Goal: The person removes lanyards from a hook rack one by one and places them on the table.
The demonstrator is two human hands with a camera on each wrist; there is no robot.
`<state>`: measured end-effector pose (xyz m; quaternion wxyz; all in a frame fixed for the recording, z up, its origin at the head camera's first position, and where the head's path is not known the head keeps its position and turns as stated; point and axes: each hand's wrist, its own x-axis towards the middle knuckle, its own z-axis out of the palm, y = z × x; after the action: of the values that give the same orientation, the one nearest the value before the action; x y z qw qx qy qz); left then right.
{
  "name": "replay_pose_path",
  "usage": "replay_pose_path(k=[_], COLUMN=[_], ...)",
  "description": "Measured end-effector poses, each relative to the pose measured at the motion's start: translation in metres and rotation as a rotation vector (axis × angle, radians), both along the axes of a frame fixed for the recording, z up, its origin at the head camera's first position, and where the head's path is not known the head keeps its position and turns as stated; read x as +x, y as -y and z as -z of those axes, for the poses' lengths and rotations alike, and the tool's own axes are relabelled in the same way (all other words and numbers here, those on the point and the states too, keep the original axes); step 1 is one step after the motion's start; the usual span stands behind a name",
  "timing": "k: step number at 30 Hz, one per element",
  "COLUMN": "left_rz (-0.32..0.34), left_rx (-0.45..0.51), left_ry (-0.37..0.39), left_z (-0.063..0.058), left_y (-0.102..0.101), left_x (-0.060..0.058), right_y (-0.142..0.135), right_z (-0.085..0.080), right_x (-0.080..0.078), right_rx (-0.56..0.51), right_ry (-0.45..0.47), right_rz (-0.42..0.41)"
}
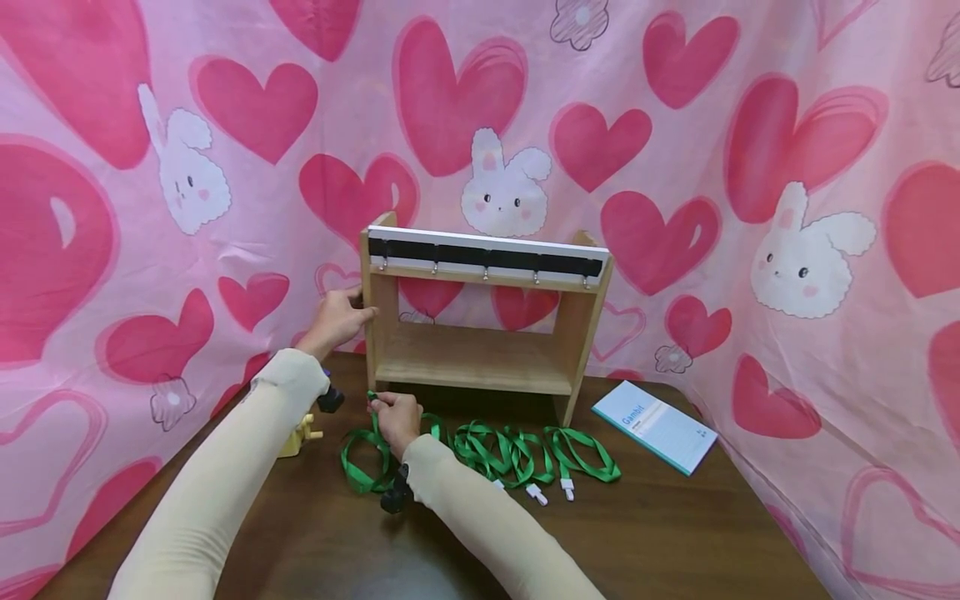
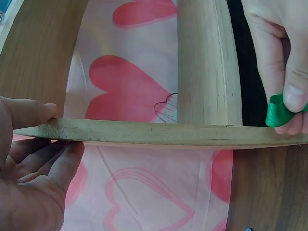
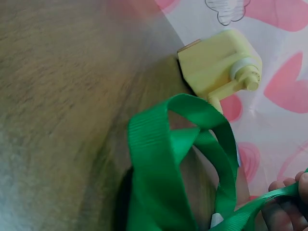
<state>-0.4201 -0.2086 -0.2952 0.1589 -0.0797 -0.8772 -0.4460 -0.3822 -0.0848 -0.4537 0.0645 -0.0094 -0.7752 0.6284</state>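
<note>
My left hand (image 1: 337, 319) grips the left side panel of a small wooden shelf rack (image 1: 472, 354), thumb on one face and fingers on the other in the left wrist view. Along the rack's top front runs a black-and-white strip (image 1: 487, 257) with several small metal hooks. Low by the rack's left foot, my right hand (image 1: 399, 423) pinches the strap of a green lanyard (image 3: 151, 159). The rest of that strap hangs in loops below the fingers. More green lanyards (image 1: 487, 450) lie on the table to the right, with white clips (image 1: 536, 494) at their near ends.
A yellow crank pencil sharpener (image 3: 219, 62) stands on the table left of the hands. To the right of the rack lies a blue-and-white booklet (image 1: 656, 425). A pink curtain with hearts and rabbits (image 1: 502, 192) hangs close behind the brown table (image 1: 637, 542).
</note>
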Motion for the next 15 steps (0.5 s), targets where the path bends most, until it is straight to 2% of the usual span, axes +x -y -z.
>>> replay_pose_path(k=[8, 15], left_rz=[0.009, 0.010], left_rx=[0.016, 0.006], left_ry=[0.011, -0.016], left_z=[0.001, 0.002], left_y=[0.002, 0.001], left_x=[-0.002, -0.003], right_y=[-0.002, -0.002], right_z=[0.005, 0.013], right_x=[0.001, 0.001], right_rx=[0.165, 0.185], right_ry=[-0.020, -0.045], right_rz=[-0.006, -0.038])
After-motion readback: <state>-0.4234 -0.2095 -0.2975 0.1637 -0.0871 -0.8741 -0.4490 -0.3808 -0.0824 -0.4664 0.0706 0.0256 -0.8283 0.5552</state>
